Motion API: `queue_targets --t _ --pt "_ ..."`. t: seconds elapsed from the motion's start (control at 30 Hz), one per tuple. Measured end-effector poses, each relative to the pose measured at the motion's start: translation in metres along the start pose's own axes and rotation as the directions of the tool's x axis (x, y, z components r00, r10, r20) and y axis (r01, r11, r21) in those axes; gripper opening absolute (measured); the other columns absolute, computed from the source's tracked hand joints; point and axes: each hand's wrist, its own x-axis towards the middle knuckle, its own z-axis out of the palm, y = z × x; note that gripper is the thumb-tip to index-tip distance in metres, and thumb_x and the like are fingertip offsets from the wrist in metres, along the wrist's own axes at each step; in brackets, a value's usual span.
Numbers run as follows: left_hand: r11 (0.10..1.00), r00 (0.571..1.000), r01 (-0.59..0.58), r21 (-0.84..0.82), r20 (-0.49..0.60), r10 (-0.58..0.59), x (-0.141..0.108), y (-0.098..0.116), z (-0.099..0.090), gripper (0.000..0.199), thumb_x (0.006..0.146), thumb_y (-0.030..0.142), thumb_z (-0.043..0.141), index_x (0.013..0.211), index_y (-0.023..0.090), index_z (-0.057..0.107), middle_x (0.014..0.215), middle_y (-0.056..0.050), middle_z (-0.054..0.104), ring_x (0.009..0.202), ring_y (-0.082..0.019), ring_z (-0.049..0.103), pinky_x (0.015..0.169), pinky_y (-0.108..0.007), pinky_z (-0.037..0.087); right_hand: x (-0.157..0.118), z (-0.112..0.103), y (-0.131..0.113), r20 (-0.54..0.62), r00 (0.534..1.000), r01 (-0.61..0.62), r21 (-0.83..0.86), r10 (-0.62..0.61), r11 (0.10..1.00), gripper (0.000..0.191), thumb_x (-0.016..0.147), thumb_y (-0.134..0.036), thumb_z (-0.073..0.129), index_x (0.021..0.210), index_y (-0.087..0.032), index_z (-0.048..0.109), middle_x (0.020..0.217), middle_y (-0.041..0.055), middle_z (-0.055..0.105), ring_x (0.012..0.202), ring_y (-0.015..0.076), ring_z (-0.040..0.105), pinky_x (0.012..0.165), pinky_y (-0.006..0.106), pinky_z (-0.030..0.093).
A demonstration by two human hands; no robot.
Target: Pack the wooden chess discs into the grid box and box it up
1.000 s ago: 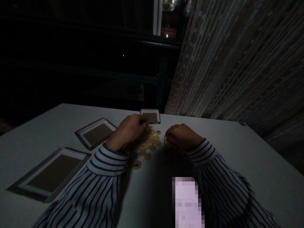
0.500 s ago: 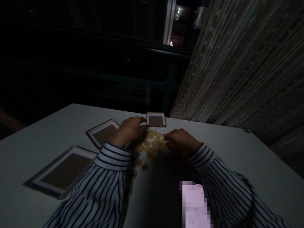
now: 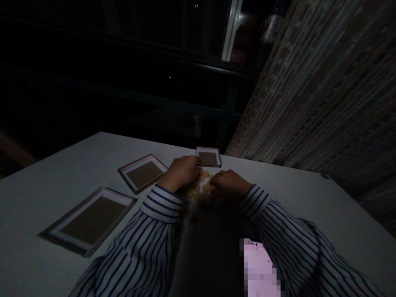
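Desk (image 3: 309, 189): pale, dimly lit; the near middle lies in deep shadow, so placing by feel probably matters as much as by sight.

Three shallow trays, brown inside: largest at near left (image 3: 93, 220), the next just beyond it, the smallest at the far edge.

Left hand (image 3: 181, 171): curled, fingertips by the small tray's near edge; contact, and any grip, cannot tell. Right hand (image 3: 230, 183): fingers bent narrow and pointing down at the right of the discs; whether one is pinched, cannot tell.

Discs (image 3: 197, 188): flat, yellowish, scattered between the hands; a few darker ones beside the left cuff (image 3: 162, 208). Judgement: lift each by its rim, since flat faces give little purchase; start from the outer ones; keep the cuff raised so it drags none; lean the forearms outward to let light in.
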Motion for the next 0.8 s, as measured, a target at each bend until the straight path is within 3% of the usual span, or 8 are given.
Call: queue_targets --t 0.5,0.67,0.8 --pt "1.000 1.000 0.013 -0.011 -0.006 -0.013 0.001 0.000 0.000 0.038 0.079 0.027 0.045 0.114 0.021 0.055 0.110 -0.010 0.062 0.102 -0.025 0.056 0.084 -0.034 0.041 0.005 -0.001 -0.001 0.045 0.999 -0.004 0.008 0.003 1.000 0.027 0.077 -0.032 0.047 0.098 -0.020 0.060 0.100 0.0078 0.063 0.094 0.0219 0.056 0.076 0.033 0.038" --pt "1.000 1.000 0.001 -0.020 -0.002 -0.001 0.001 -0.001 -0.001 0.038 0.078 0.026 0.044 0.114 0.021 0.055 0.110 -0.010 0.062 0.103 -0.025 0.056 0.084 -0.034 0.041 0.003 0.003 0.003 -0.047 0.999 0.008 0.092 -0.004 0.996 0.026 0.077 -0.030 0.047 0.096 -0.020 0.061 0.098 0.0066 0.064 0.092 0.0205 0.056 0.077 0.031 0.038" --pt "0.999 1.000 0.003 -0.051 -0.008 -0.003 0.001 -0.001 -0.002 0.038 0.078 0.025 0.043 0.114 0.019 0.056 0.109 -0.012 0.062 0.101 -0.026 0.057 0.084 -0.035 0.041 -0.001 0.005 0.009 -0.146 0.989 0.002 0.273 0.039 0.962 0.027 0.076 -0.030 0.049 0.098 -0.019 0.062 0.096 0.0060 0.064 0.089 0.0181 0.057 0.078 0.028 0.039"
